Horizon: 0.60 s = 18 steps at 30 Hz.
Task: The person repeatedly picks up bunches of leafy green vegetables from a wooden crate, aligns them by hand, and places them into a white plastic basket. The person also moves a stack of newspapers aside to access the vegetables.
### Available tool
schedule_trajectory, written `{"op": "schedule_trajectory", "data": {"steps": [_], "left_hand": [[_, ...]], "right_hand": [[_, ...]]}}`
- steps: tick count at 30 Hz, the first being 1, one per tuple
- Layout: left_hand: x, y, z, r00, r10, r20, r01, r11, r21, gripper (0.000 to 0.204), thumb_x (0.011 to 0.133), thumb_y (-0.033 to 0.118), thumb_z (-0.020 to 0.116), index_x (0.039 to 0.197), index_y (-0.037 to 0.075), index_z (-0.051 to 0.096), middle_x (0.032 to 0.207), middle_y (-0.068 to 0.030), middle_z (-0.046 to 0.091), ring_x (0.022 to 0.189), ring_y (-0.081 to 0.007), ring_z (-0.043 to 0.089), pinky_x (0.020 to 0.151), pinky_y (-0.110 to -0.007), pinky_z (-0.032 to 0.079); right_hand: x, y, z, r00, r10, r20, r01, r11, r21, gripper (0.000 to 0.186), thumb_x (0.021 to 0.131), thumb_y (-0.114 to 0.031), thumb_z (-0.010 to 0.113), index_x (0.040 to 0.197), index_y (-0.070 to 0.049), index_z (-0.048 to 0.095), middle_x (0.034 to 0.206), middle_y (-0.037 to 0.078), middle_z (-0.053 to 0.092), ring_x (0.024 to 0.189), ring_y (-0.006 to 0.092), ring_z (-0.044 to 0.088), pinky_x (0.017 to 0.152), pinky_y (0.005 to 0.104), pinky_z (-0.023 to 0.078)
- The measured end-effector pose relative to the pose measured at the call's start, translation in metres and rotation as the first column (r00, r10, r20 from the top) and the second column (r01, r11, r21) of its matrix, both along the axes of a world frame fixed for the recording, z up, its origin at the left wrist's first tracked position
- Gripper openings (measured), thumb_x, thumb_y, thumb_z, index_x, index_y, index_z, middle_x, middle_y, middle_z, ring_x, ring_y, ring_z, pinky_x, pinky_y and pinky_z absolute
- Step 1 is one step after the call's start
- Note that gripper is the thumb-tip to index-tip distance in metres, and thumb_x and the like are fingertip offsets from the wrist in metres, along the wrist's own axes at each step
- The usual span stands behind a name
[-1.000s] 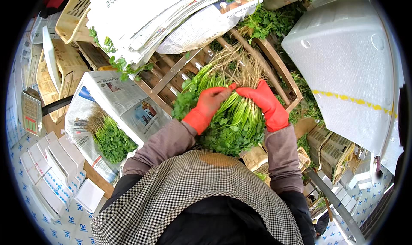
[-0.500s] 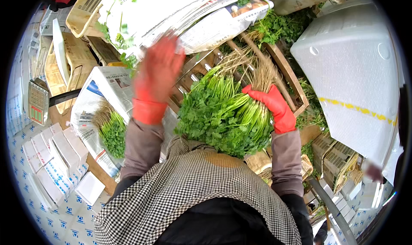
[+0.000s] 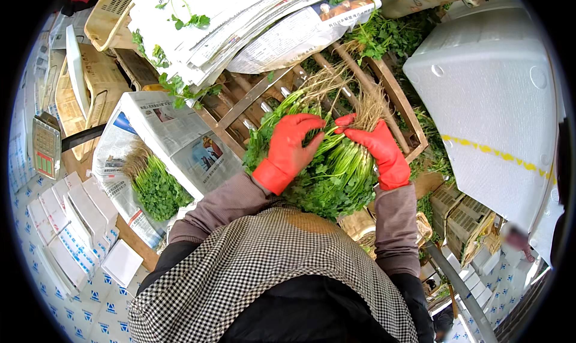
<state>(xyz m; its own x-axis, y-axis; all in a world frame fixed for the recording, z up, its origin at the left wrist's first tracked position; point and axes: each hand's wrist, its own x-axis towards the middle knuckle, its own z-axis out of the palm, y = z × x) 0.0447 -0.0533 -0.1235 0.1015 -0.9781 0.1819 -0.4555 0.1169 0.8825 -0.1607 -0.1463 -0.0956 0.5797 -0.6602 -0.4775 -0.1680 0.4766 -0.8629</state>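
Observation:
My right hand [image 3: 379, 154], in a red rubber glove, is closed around the stems of a coriander bunch [image 3: 336, 187], just below its pale roots [image 3: 373, 108]. The leaves hang toward my apron. My left hand [image 3: 291, 148], gloved in red too, is at the bunch's left side. Its fingers curve with the thumb apart, and the tips are close to the stems by my right hand. More loose coriander lies under and behind the left hand, partly hidden by it. The bunch is above a slatted wooden rack [image 3: 240, 110].
Stacked newspapers [image 3: 240, 25] with coriander sprigs lie beyond the rack. A second coriander bunch [image 3: 159, 190] rests on newspaper at left, near a scale [image 3: 46, 145] and yellow plastic crates [image 3: 96, 88]. A large white foam box [image 3: 480, 103] stands at right. White boxes [image 3: 75, 229] sit lower left.
My left hand has come down and right from near the newspaper stack to the coriander stems. My right hand keeps its hold on the bunch, almost in place.

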Motion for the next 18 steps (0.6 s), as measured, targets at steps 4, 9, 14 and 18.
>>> {"op": "schedule_trajectory", "data": {"steps": [4, 9, 14, 18], "left_hand": [[-0.011, 0.004, -0.001, 1.0, 0.0, -0.016, 0.0, 1.0, 0.006, 0.032, 0.075, 0.007, 0.076, 0.106, 0.006, 0.069, 0.106, -0.0127, 0.069, 0.095, -0.029, 0.067, 0.084, -0.038, 0.052], [-0.018, -0.002, -0.027, 0.955, -0.061, -0.291, 0.136, 0.96, 0.245, 0.033, 0.084, 0.018, 0.073, 0.113, 0.005, 0.067, 0.101, -0.0168, 0.07, 0.086, -0.0319, 0.067, 0.077, -0.036, 0.053], [-0.005, -0.011, -0.014, 0.901, 0.044, -0.432, 0.152, 0.899, 0.41, 0.021, 0.091, 0.016, 0.066, 0.106, 0.002, 0.067, 0.089, -0.0111, 0.071, 0.078, -0.0194, 0.066, 0.072, -0.031, 0.052], [0.032, 0.0, 0.053, 0.534, 0.0, -0.846, 0.476, 0.826, 0.301, 0.014, 0.098, 0.005, 0.053, 0.101, -0.005, 0.063, 0.083, -0.0114, 0.067, 0.067, -0.0153, 0.061, 0.059, -0.03, 0.049]], "right_hand": [[0.002, -0.002, -0.001, 1.0, -0.013, 0.021, 0.012, 0.998, 0.063, 0.027, 0.082, 0.001, 0.067, 0.108, 0.004, 0.066, 0.103, 0.012, 0.07, 0.097, 0.0192, 0.067, 0.087, 0.0312, 0.051], [0.004, -0.002, 0.001, 0.999, -0.015, 0.028, 0.013, 0.999, 0.047, 0.025, 0.082, -0.001, 0.071, 0.106, 0.003, 0.067, 0.104, 0.011, 0.07, 0.096, 0.0187, 0.067, 0.089, 0.0312, 0.052], [0.003, -0.001, 0.001, 0.995, -0.096, -0.016, 0.097, 0.988, 0.116, 0.024, 0.083, -0.004, 0.072, 0.106, 0.002, 0.068, 0.101, 0.01, 0.07, 0.092, 0.018, 0.068, 0.084, 0.0306, 0.053], [0.002, -0.006, -0.01, 0.984, -0.084, -0.157, 0.102, 0.989, 0.109, 0.024, 0.084, -0.006, 0.071, 0.105, 0.004, 0.068, 0.095, 0.011, 0.071, 0.087, 0.0178, 0.068, 0.079, 0.0295, 0.054]]}}
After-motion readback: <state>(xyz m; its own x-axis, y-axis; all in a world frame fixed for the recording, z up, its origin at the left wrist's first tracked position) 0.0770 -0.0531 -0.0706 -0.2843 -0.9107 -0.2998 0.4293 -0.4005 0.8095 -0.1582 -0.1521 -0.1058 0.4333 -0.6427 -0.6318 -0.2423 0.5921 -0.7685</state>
